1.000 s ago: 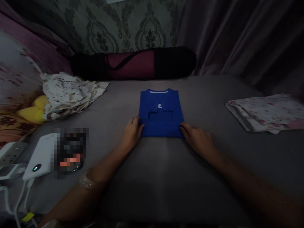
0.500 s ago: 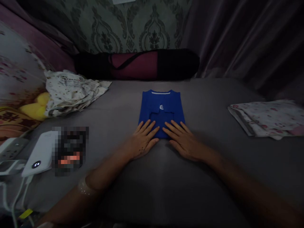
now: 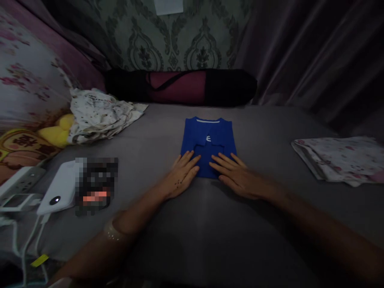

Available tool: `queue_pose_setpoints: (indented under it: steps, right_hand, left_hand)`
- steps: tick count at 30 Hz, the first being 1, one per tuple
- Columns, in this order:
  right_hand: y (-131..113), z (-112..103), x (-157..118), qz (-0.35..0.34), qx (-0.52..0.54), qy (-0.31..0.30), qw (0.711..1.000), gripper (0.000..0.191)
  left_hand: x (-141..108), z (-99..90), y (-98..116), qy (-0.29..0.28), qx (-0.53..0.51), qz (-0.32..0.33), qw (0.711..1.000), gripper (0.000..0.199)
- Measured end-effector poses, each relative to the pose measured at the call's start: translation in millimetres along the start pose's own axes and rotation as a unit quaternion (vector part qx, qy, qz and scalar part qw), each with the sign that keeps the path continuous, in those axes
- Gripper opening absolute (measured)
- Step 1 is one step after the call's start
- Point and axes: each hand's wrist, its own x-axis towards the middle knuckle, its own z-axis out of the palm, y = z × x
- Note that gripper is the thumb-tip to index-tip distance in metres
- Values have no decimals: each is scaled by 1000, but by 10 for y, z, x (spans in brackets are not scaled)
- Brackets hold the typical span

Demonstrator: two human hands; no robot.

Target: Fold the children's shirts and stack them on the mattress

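Note:
A blue garment (image 3: pixel 210 132) lies folded in a neat rectangle on the grey sheet (image 3: pixel 144 140), with its pale neckline strip at the far edge and a small white letter mark near the middle. My left hand (image 3: pixel 183 174) rests palm down on its near left corner, fingers stretched out. On the near right part lies my right hand (image 3: pixel 237 174), also flat with the fingers spread. Neither hand grips anything.
A long black and maroon bag (image 3: pixel 177 86) lies along the wall. Crumpled white cloth (image 3: pixel 99 116), a yellow plush (image 3: pixel 58 130), a white power bank (image 3: pixel 61 188), a power strip (image 3: pixel 25 182) and cables are at left. Folded patterned cloth (image 3: pixel 342 158) sits at right.
The camera view has shifted, so the scene sits slightly further right and lower. Both hands stay on the blue garment, now slightly further apart, the left one nearer its left edge.

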Motion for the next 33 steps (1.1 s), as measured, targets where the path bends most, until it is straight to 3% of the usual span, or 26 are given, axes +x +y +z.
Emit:
queue_pose_setpoints:
  steps: [4,8,13,18,23,27,33]
  right_hand:
    - [71,-15,117,-50,-11,12,999,54]
    - [166,97,141,-63,4,-1,998,54]
    - [148,16,152,-49,32,-26,998,51]
    - [-116,-94,437,-65,4,22,998,50]
    - [-281,74,811,-129,0,0,992,57]
    - [-243,243,890,-133,4,-7,991,59]
    - [-273,166,900,-121,21,-36,992,59]
  left_hand:
    - [23,-42,-78,117,-25,-64,991,54]
    - [53,-29,-145,188,-51,-99,976,56]
    - [77,-25,-165,221,-107,-135,960,58]
    - [96,-25,-203,261,-148,-157,941,61]
    - [94,-27,-218,276,-161,-172,932,60]
    - [98,-37,-210,278,-167,-181,928,60]
    - [131,-21,-240,291,-180,-192,920,62]
